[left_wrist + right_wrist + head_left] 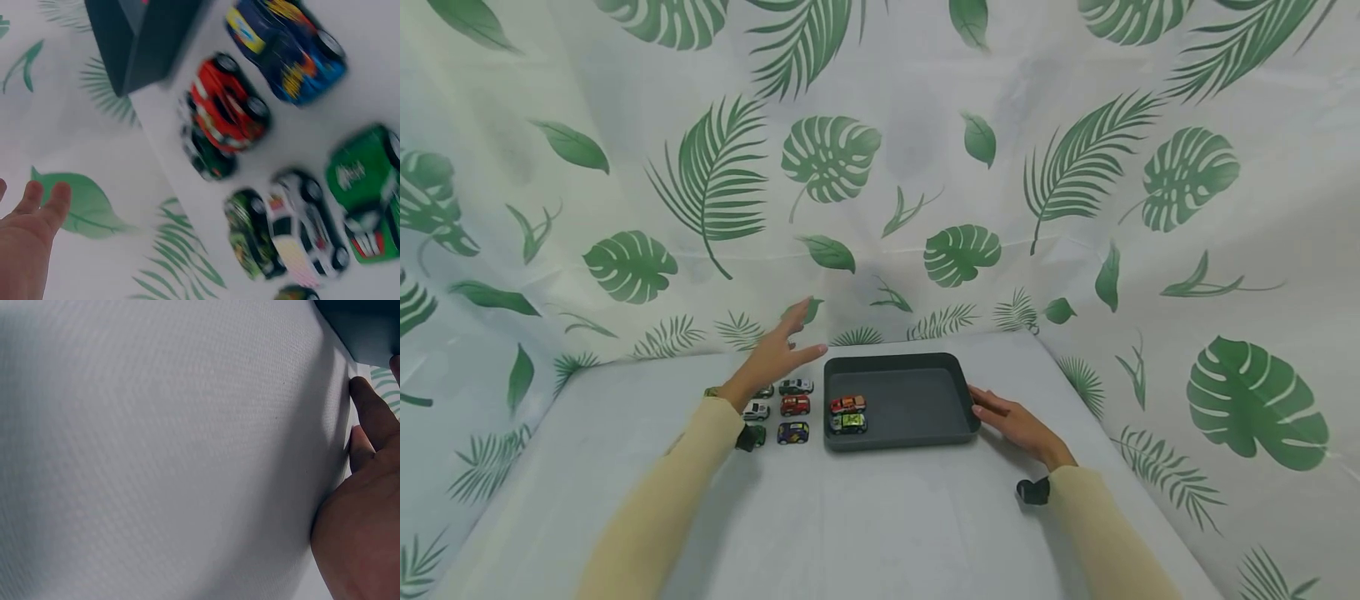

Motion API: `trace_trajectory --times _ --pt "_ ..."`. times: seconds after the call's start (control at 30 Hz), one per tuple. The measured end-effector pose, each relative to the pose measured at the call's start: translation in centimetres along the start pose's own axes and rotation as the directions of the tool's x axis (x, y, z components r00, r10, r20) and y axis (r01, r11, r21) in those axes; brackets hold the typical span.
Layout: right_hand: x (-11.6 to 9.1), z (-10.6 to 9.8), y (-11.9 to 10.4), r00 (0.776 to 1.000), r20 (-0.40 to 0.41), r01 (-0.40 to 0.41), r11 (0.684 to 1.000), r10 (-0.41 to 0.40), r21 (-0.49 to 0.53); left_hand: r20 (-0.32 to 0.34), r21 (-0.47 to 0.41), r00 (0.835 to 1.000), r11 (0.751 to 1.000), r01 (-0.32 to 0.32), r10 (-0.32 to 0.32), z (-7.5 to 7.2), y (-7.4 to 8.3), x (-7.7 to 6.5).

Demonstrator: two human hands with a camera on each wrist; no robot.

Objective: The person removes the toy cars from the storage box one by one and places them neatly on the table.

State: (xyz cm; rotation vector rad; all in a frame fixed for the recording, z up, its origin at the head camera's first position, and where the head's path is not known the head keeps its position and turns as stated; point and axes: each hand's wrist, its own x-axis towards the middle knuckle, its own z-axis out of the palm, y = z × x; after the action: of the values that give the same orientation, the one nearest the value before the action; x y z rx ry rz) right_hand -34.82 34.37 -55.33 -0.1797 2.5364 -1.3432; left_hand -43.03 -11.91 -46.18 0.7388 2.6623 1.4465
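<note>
A dark grey tray (910,404) lies on the white table. Inside it, at its left end, an orange toy car (847,403) and a lime-green and black toy car (848,423) sit side by side. My left hand (781,352) is raised over the toy cars left of the tray, fingers spread, holding nothing. Below it are a red car (228,103), a blue car (290,50), a white car (303,228), a green car (365,187) and a camouflage-patterned car (253,231). At the tray's right wall, my right hand (1018,427) rests with its fingers extended against the side.
A silver and black toy car (796,386) stands behind the red one. The forearm partly covers the leftmost cars in the head view. A leaf-patterned curtain (895,183) hangs behind the table's far edge and along both sides.
</note>
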Motion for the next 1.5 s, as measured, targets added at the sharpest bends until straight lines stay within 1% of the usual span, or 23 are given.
trace_trajectory --times 0.2,0.33,0.4,0.53,0.63,0.77,1.03,1.17,1.33,1.5 --pt "-0.1 -0.1 0.0 1.0 -0.006 0.016 1.0 -0.016 -0.012 -0.003 -0.097 0.998 0.994 -0.056 0.056 1.2 1.2 1.1" --pt "-0.1 -0.1 -0.2 1.0 -0.01 0.03 1.0 -0.03 0.001 -0.007 -0.138 0.999 0.989 -0.049 0.048 2.1 1.7 1.5" --pt "-0.1 0.0 -0.3 1.0 -0.007 0.03 1.0 -0.03 0.007 -0.006 -0.164 0.999 0.986 -0.033 0.033 2.6 1.8 1.7" --pt "-0.1 0.0 -0.4 1.0 -0.002 0.031 1.0 -0.031 0.006 0.006 -0.189 1.0 0.982 -0.019 0.021 3.3 2.0 2.0" --pt "-0.2 0.0 -0.4 1.0 0.0 0.031 1.0 -0.031 0.0 0.019 -0.153 1.0 0.988 0.004 -0.001 3.7 2.0 2.2" --pt "-0.2 -0.1 -0.5 1.0 -0.001 0.023 1.0 -0.023 0.0 0.038 -0.081 0.998 0.996 0.044 -0.041 4.3 1.7 2.5" --pt "-0.2 0.0 -0.4 1.0 0.0 0.011 1.0 -0.011 0.0 0.1 -0.03 0.99 0.994 0.101 -0.098 5.8 0.9 2.4" --pt "-0.2 0.0 -0.3 1.0 0.0 0.01 1.0 -0.01 0.003 0.128 0.037 0.986 0.994 0.106 -0.11 6.5 0.7 2.2" --pt "-0.1 -0.1 -0.2 1.0 -0.003 0.015 1.0 -0.015 -0.001 0.162 0.123 0.98 0.988 0.094 -0.114 7.3 0.3 2.1" --pt "-0.1 -0.1 -0.2 1.0 0.002 0.02 1.0 -0.02 0.008 0.197 0.156 0.971 0.982 0.108 -0.138 7.6 0.4 1.9"
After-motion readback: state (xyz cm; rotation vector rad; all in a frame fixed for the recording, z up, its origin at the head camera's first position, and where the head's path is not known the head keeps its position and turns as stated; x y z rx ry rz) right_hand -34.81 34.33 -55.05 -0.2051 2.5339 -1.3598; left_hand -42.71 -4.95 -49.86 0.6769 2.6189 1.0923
